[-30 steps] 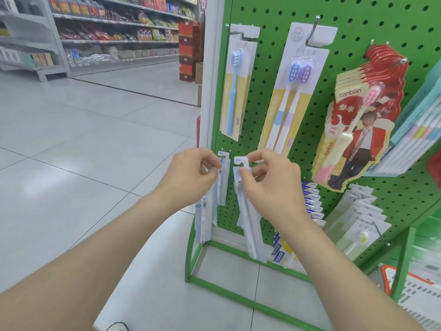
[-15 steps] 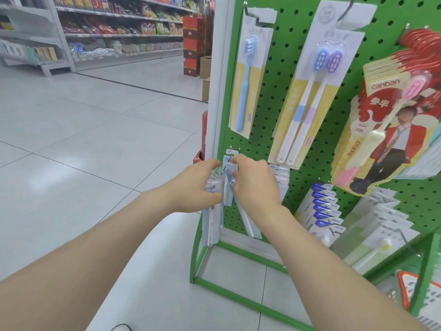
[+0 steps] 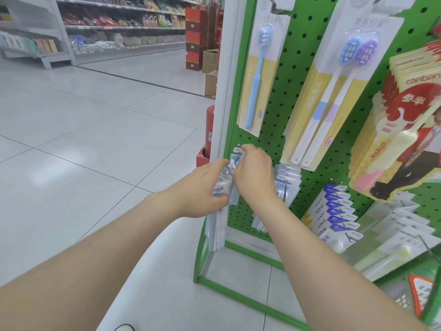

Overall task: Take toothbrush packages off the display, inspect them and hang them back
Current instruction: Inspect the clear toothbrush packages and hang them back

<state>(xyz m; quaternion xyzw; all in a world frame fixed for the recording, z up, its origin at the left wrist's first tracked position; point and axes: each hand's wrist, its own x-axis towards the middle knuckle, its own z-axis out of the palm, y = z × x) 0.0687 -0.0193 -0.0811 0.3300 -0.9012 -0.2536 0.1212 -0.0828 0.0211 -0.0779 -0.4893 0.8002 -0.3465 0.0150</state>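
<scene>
A green pegboard display [image 3: 298, 75] carries hanging toothbrush packages. At its lower left hook, my left hand [image 3: 202, 189] grips a bunch of slim white toothbrush packages [image 3: 218, 225] that hang down past its fingers. My right hand [image 3: 254, 177] pinches the top tab of one white package [image 3: 235, 199] at the metal hook [image 3: 237, 158], right beside my left hand. That package's lower part is hidden behind my right wrist.
Above hang a blue toothbrush pack [image 3: 259, 75] and a twin blue-and-purple pack [image 3: 338, 87]. Red and yellow packs [image 3: 405, 120] hang at the right, blue-labelled packs [image 3: 334, 216] below. A red extinguisher [image 3: 210, 130] stands behind the display's white post. Store shelves [image 3: 114, 27] line the far aisle.
Both hands have moved up and in to the lower left hook. The package in my right hand went from held apart to pressed against the bunch at the hook. The camera moved closer.
</scene>
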